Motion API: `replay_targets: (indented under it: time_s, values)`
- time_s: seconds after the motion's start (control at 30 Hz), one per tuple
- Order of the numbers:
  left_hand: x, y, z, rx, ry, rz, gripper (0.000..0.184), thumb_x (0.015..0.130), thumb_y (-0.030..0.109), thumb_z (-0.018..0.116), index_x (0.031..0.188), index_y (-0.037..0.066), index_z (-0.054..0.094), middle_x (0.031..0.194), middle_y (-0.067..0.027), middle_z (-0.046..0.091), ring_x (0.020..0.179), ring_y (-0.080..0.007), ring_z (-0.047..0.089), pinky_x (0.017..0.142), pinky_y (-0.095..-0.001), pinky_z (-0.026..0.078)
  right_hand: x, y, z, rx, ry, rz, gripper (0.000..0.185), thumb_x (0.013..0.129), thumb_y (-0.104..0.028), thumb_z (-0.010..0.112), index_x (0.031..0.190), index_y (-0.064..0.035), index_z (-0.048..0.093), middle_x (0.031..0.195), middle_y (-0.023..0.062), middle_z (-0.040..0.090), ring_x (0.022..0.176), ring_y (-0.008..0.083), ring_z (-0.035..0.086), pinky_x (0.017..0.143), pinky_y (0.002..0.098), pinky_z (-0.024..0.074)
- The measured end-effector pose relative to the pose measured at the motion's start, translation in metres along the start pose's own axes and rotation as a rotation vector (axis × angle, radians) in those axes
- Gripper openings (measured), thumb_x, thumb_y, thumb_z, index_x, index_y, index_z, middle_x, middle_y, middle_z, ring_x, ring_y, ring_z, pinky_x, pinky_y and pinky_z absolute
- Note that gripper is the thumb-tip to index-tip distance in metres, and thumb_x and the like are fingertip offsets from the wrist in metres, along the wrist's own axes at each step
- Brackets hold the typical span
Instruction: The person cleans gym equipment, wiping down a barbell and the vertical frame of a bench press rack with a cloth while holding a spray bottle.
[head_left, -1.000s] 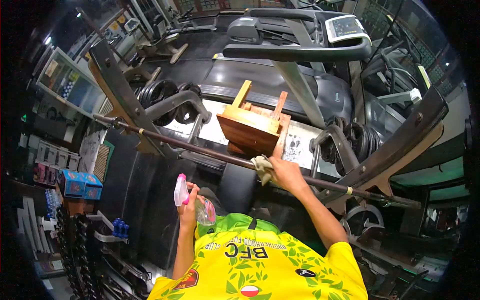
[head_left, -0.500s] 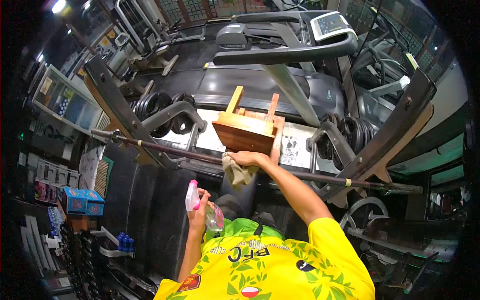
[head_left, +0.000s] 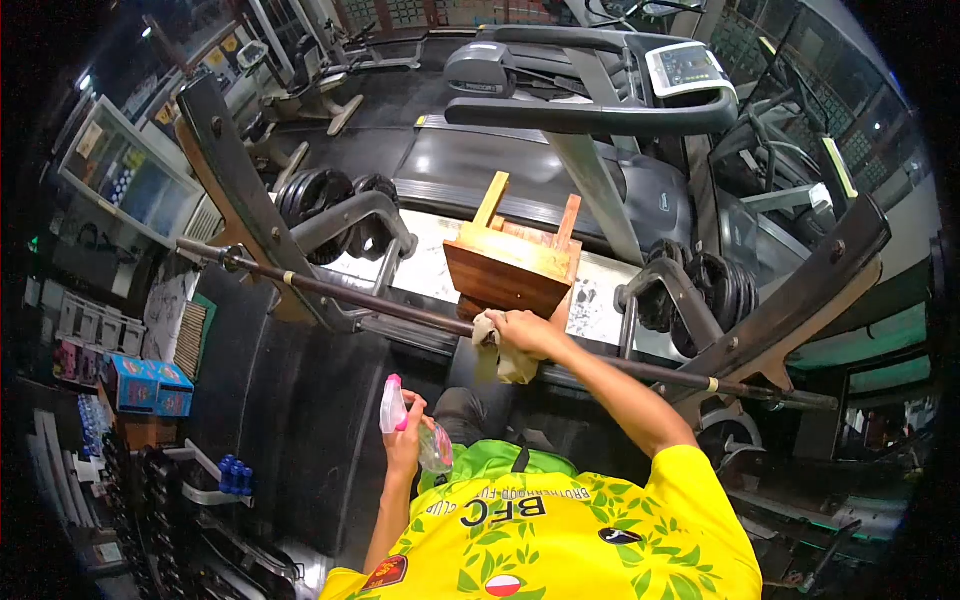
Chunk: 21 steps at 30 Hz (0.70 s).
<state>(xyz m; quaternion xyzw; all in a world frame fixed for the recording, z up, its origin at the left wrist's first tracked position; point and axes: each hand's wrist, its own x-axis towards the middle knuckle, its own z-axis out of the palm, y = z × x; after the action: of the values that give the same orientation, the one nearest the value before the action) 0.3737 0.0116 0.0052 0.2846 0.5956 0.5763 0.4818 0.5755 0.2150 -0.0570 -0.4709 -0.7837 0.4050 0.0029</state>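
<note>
My right hand point(head_left: 526, 334) is closed over a beige cloth point(head_left: 507, 364) and presses it around the middle of a long metal barbell point(head_left: 390, 308). The cloth hangs below the bar. Lower and to the left, my left hand point(head_left: 404, 446) grips a clear spray bottle point(head_left: 436, 447) with a pink and white trigger head point(head_left: 393, 402), held upright but somewhat tilted. Part of the bottle is hidden behind the fingers. The barbell lies across two dark uprights of a rack point(head_left: 245, 190).
Just beyond the bar stands a wooden stool-like piece point(head_left: 510, 272) with its legs pointing away. Weight plates point(head_left: 318, 210) hang on both sides of the rack. Behind is a treadmill point(head_left: 540, 165). Blue boxes point(head_left: 150, 385) and dumbbells point(head_left: 165, 500) stand at left.
My right hand has slid a little to the right along the barbell with the cloth. My left hand still holds the spray bottle. The whole view has shifted slightly.
</note>
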Motion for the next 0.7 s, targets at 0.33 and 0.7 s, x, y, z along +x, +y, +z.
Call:
replay_targets:
  time_s: [0.33,0.7]
  values:
    - [0.002,-0.003,0.002,0.003,-0.031,-0.001,0.015,0.087,0.006,0.057,0.099,0.005,0.048,0.085,-0.0023,0.051,0.058,-0.0088,0.054,0.057,-0.0257,0.047,-0.088,-0.025,0.026,-0.367,0.783,-0.38,0.043,0.069,-0.001,0.056,0.112,-0.0075,0.058,0.118,0.0102,0.058,0.112,0.0243,0.053,0.095,0.0392,0.0407]
    - [-0.006,-0.029,-0.002,-0.04,-0.011,-0.005,0.017,0.088,0.009,0.057,0.102,0.006,0.048,0.086,-0.0048,0.053,0.055,-0.0115,0.055,0.061,-0.0278,0.048,-0.156,-0.031,0.019,0.466,0.455,-0.147,0.018,0.088,-0.012,0.051,0.102,-0.0023,0.057,0.082,0.016,0.059,0.075,0.0236,0.057,0.068,0.036,0.0443]
